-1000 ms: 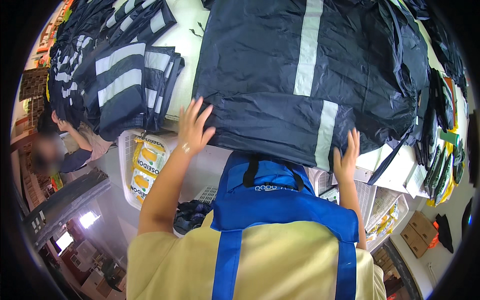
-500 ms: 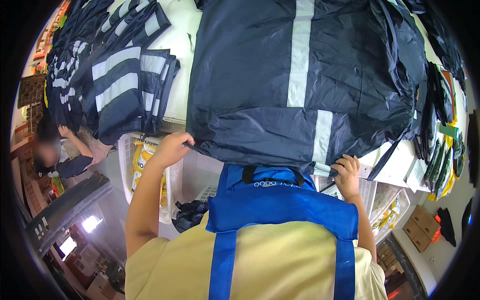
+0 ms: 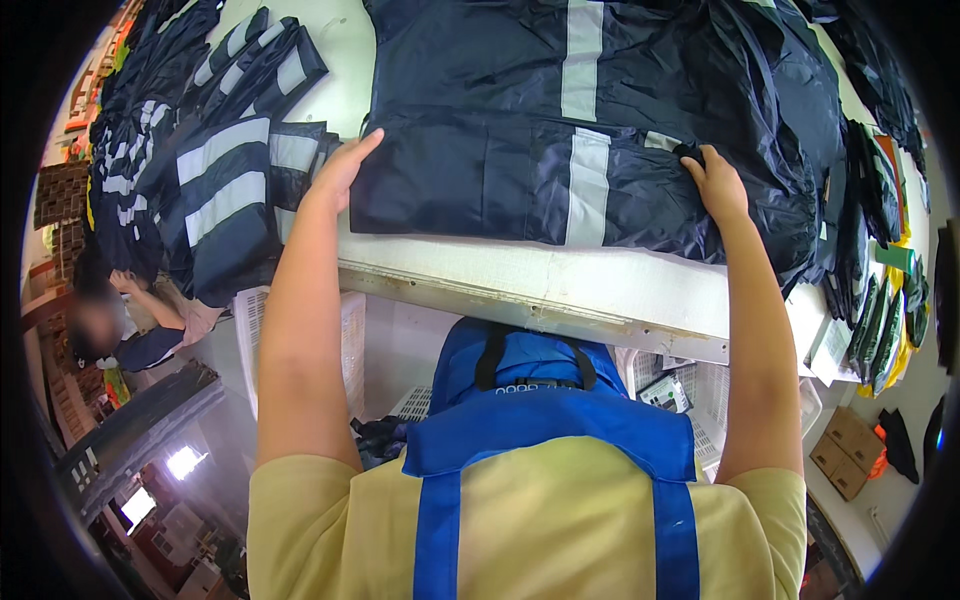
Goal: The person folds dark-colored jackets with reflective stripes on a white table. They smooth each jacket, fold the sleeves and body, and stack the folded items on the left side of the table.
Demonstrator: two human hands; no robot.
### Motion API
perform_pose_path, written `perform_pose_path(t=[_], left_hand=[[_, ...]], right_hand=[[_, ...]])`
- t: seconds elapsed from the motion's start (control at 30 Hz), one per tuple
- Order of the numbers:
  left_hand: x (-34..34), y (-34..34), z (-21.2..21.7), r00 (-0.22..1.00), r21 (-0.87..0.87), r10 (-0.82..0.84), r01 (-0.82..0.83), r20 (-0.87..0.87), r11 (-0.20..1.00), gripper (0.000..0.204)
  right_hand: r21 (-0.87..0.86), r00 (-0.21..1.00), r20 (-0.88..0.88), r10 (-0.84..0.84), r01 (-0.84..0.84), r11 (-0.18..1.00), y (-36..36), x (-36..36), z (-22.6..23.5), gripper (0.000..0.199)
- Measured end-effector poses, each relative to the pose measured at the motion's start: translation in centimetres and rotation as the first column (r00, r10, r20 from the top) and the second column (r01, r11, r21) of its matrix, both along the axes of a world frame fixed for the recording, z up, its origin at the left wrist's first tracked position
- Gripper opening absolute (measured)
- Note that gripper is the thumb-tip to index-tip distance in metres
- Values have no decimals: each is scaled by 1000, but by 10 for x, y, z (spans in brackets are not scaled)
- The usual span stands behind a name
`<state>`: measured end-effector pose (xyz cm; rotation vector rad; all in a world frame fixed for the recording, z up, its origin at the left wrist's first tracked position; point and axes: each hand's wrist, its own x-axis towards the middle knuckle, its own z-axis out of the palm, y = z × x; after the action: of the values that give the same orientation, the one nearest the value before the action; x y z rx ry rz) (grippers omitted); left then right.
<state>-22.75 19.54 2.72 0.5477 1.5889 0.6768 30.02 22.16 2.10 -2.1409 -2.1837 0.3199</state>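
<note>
A dark navy garment (image 3: 480,60) of thin, shiny cloth, with pale reflective strips, lies spread on the white table. Its near part is folded over into a band (image 3: 480,185) along the table's front. At the left end of that band, my left hand (image 3: 345,175) grips the upper corner of the fold, its fingertips partly hidden. My right hand (image 3: 718,188) is closed on the fold's upper edge toward the right, thumb and fingers on the dark cloth beside a short pale strip.
Folded dark garments (image 3: 225,190) with pale strips are piled at the left of the white table (image 3: 520,262). More packed garments (image 3: 880,330) lie at the right. White plastic baskets (image 3: 705,400) stand below the table edge. A co-worker's arm (image 3: 150,300) shows at far left.
Both hands have moved away from me, carrying the garment's near edge up and over into a fold. The table's front edge, covered before, now shows.
</note>
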Motion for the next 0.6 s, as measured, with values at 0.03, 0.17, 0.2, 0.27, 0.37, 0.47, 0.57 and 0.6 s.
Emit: perform_pose_path(t=[0.03,0.17,0.2,0.27,0.37,0.47,0.57,0.6], left_hand=[[3,-4,1,999,6,-12,12,38,1000,58],[4,-36,-8,999,78,4,-6,33,997,49],[2,-43,-19,999,131,6,-1,-33,991,48],[0,-53,-35,990,186,35,-9,-138,983,42],[6,-59,-37,965,143,21,17,-261,990,41],[8,-58,-48,903,186,-40,132,-428,974,36],[10,-51,-50,795,153,-119,257,-594,954,39],[10,-50,-49,772,158,-128,285,-623,945,39]], right_hand=[[32,1000,28,-1,0,1000,2,2,-7,44],[13,995,98,20,-22,1000,-1,0,-15,50],[-21,995,95,37,-35,999,-4,-6,-4,52],[67,981,168,94,-107,992,-20,-2,12,52],[178,993,80,-85,70,982,-66,34,36,39],[296,980,199,-27,-34,954,-121,99,28,29],[328,972,215,98,-167,930,-129,122,16,15],[268,977,184,109,-157,951,-124,135,13,14]])
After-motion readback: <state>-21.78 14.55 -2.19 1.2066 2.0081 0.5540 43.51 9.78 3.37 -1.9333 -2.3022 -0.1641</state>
